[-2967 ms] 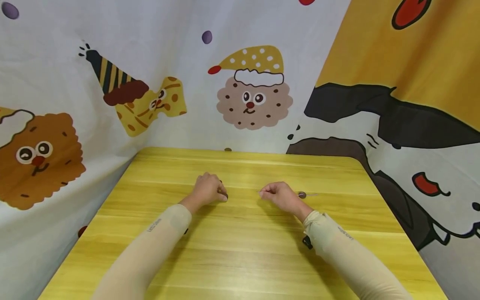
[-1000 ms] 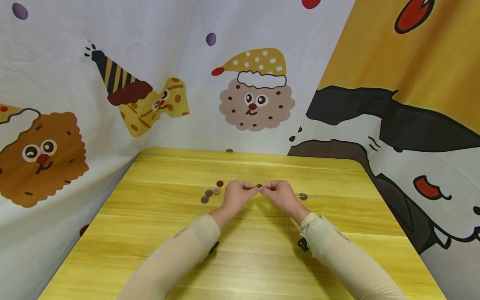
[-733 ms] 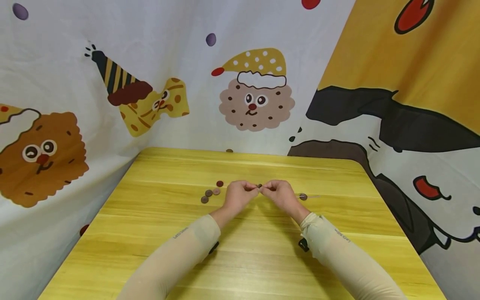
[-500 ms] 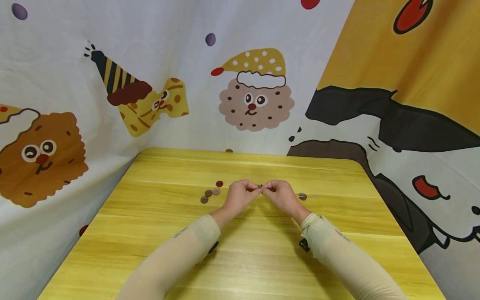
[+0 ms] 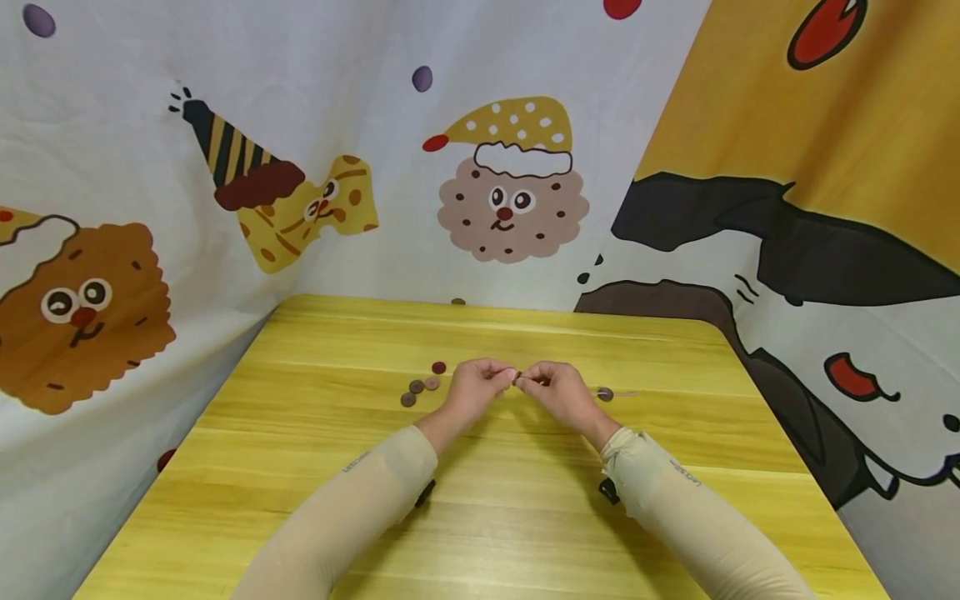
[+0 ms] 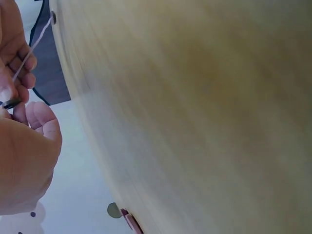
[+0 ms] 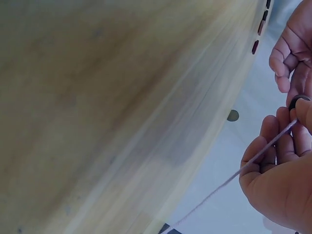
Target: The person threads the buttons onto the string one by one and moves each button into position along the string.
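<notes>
My left hand (image 5: 474, 387) pinches a small dark button (image 7: 298, 101) between thumb and fingertips, above the table. Meeting it from the right, my right hand (image 5: 558, 388) pinches a thin pale pink string (image 7: 214, 191) close to its tip, right at the button. The fingertips hide whether the string passes through a hole. The string trails back under the right hand to a brown button (image 5: 605, 393) lying on the table, and a short tail sticks out beyond it. In the left wrist view the held button (image 6: 12, 103) appears nearly edge-on.
Left of the hands lie several loose buttons: a dark red one (image 5: 438, 367), a pink one (image 5: 432, 383) and brown ones, one of them a brown button (image 5: 408, 400) nearest me. The yellow wooden table (image 5: 480, 517) ends at a cartoon-printed curtain (image 5: 337, 75).
The left hand has come right from the loose buttons, bringing one button to the right hand's string end. Lately the held button has turned more edge-on, and both hands have shifted slightly left.
</notes>
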### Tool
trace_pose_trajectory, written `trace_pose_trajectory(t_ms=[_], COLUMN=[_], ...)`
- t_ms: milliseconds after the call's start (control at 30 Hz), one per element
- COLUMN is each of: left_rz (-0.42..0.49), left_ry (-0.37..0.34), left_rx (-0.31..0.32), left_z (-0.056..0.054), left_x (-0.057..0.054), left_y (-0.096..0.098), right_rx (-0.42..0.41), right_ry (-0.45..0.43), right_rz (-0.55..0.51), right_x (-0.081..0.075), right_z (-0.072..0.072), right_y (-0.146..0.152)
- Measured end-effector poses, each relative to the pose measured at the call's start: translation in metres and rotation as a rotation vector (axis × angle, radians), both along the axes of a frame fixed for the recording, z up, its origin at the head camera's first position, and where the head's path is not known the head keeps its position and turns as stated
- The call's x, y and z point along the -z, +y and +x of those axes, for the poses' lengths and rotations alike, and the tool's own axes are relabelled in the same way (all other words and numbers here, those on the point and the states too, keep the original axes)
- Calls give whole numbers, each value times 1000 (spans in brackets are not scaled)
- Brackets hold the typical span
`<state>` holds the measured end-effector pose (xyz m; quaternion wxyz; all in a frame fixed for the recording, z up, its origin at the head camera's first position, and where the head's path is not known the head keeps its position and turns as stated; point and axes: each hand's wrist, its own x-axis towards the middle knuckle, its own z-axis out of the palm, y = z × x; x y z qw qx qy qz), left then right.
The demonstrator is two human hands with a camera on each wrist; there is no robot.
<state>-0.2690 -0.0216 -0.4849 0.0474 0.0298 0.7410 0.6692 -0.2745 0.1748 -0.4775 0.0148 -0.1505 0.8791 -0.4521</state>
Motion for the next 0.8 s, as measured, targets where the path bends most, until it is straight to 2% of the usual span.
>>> trace_pose_trajectory(t_ms=[133,467,600,800], left_rz=[39,28,-53,-213], left_ry=[-30,-67,-15,101], left_rx=[-4,-3,-1,5], left_z=[-2,0,1,2], left_x=[1,-2,-4,-4], left_y=[0,-1,-1,1], right_rx=[-3,-26,-31,-30], right_ry=[2,2,12,20], right_rz=[1,40,48,64], right_x=[-1,1,1,3], right_z=[0,2,2,1], right_y=[-1,-2,-2,-2])
